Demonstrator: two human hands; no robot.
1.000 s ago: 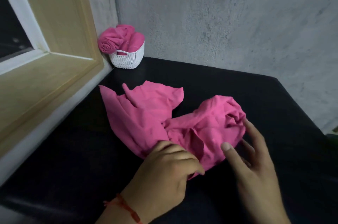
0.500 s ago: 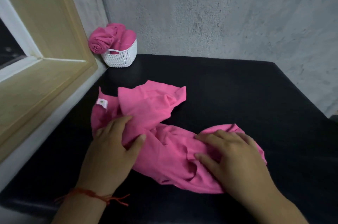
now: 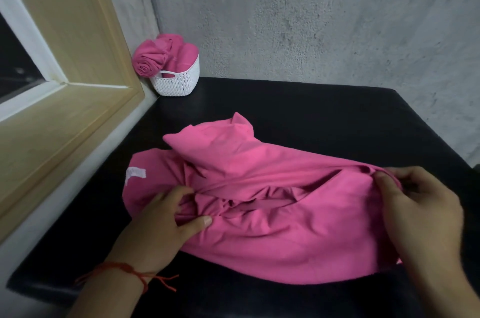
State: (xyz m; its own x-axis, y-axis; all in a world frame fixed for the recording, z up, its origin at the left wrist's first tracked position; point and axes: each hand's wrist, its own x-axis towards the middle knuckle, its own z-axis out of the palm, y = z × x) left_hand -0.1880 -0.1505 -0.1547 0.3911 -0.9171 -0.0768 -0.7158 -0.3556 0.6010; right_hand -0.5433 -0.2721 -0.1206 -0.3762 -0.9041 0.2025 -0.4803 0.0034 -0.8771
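A crumpled pink cloth (image 3: 272, 226) with a small white label lies spread on the black table (image 3: 311, 110). My left hand (image 3: 161, 224) grips a bunched fold at the cloth's left-middle, thumb and fingers pinching the fabric. My right hand (image 3: 420, 213) holds the cloth's right edge, fingers curled round the hem. A red string bracelet circles my left wrist.
A white woven basket (image 3: 179, 81) holding rolled pink cloths (image 3: 150, 60) stands in the far left corner against the grey wall. A wooden window frame (image 3: 65, 84) runs along the table's left side. The table's right edge drops off near my right hand.
The cloth has been pulled wider, to the right. My right hand went from resting flat on it to gripping its right edge; my left hand now pinches a fold.
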